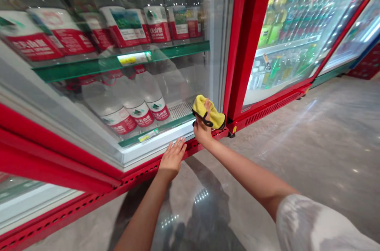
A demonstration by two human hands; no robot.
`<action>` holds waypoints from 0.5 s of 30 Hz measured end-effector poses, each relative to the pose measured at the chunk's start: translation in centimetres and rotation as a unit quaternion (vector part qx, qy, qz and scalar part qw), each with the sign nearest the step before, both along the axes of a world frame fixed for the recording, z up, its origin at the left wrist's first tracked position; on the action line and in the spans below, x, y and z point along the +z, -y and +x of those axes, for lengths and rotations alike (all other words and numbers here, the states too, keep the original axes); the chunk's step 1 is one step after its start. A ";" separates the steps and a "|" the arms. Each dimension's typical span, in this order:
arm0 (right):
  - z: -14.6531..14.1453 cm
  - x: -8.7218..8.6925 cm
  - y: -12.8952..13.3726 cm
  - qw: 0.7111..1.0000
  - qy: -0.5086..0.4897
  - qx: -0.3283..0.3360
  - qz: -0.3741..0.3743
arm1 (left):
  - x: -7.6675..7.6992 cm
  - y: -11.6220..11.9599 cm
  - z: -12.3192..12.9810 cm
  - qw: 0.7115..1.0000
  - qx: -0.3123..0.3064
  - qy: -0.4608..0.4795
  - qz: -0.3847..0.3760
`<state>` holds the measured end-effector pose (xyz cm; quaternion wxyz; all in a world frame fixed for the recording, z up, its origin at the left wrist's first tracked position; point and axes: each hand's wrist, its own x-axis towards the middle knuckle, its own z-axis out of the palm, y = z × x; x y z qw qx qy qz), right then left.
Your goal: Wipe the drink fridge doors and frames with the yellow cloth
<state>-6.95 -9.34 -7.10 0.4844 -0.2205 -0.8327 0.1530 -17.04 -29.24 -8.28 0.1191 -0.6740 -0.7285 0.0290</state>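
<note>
In my right hand [203, 129] is a bunched yellow cloth [216, 115] with black edging, pressed against the lower right corner of a glass fridge door [184, 80]. The fingers wrap round the cloth and are partly hidden by it. My left hand [173, 157] lies flat with its fingers stretched out, resting on the bottom edge of the red and white door frame [157, 156]. Behind the glass, large water bottles [139, 114] with red and white labels stand on the lower shelf, and more bottles [157, 25] fill the shelf above.
A second red-framed fridge [237, 65] with drink bottles stands close on the right, and further fridges continue beyond it. Below the doors runs a red slotted base [89, 202]. Shiny grey floor [326, 144] spreads in front, with my shadow and light reflections on it.
</note>
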 end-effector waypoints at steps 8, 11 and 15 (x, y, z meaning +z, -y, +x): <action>5.4 -2.1 -3.9 0.972 0.060 0.181 0.139 | 0.9 1.3 -0.3 0.999 -0.017 0.032 0.035; 6.0 -1.2 -4.0 0.971 0.039 0.188 0.141 | 2.1 1.1 0.5 0.989 0.002 0.101 0.108; 5.6 0.8 -2.1 0.966 -0.001 0.225 0.129 | 4.2 -0.6 2.5 0.923 0.038 0.291 0.249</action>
